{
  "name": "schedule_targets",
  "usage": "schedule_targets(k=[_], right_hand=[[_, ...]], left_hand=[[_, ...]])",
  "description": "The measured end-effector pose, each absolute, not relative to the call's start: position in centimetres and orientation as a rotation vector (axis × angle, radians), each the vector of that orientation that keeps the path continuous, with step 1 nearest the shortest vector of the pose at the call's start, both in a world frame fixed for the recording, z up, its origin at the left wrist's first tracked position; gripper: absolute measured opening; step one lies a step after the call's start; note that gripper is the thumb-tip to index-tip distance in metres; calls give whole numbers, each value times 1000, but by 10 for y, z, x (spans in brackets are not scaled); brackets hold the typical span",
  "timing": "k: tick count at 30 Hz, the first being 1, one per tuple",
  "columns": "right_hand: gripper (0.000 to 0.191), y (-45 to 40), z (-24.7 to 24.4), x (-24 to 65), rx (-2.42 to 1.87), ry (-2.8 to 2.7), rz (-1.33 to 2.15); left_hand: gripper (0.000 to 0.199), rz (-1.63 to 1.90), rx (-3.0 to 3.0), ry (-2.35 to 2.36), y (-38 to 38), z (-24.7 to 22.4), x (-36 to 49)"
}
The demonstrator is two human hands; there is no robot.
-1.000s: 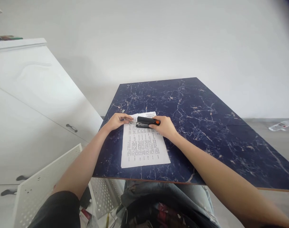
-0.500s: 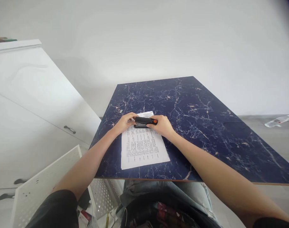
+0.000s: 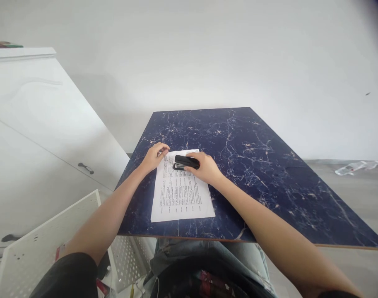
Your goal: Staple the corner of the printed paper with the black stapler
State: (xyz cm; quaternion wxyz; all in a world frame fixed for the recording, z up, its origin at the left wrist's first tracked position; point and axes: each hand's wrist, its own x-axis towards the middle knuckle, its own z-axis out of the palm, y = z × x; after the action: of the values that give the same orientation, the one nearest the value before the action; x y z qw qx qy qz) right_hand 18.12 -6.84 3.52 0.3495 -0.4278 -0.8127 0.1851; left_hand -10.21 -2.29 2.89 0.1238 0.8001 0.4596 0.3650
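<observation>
A black stapler [image 3: 186, 162] is in my right hand [image 3: 207, 167], whose fingers and thumb wrap round its rear end. Its jaws are parted and point left, over the upper part of a white printed sheet of paper [image 3: 182, 198]. I cannot tell whether other sheets lie beneath. My left hand [image 3: 153, 157] rests by the paper's upper left corner, fingers loosely bent and thumb a little apart from them, with nothing visible between. Whether its fingertips touch the paper's edge is hard to see.
The paper lies on a dark blue marble-patterned table [image 3: 238, 140] with a white wall behind. White cabinets [image 3: 52, 136] stand at the left. Below them is a white perforated panel [image 3: 52, 236]. A clear plastic item [image 3: 352, 167] lies on the floor at right.
My left hand has come away from the stapler's front end and moved left to the paper's corner. The stapler stays in my right hand, turned slightly. The view has shifted a little.
</observation>
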Motion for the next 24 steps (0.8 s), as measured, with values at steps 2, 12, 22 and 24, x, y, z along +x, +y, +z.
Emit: schedule_targets(k=[2, 12, 22, 24], right_hand=[[36, -67, 34, 177, -1019, -2163, 610], [30, -56, 31, 193, -1282, -2417, 411], [22, -38, 35, 339, -1379, -2280, 468], [21, -36, 35, 344, -1391, -2278, 476]], left_hand=[[21, 997, 2344, 1350, -23, 27, -102], [25, 1159, 2267, 1478, -19, 20, -112], [24, 1021, 2360, 1543, -22, 21, -100], [23, 998, 2416, 1560, -25, 23, -89]])
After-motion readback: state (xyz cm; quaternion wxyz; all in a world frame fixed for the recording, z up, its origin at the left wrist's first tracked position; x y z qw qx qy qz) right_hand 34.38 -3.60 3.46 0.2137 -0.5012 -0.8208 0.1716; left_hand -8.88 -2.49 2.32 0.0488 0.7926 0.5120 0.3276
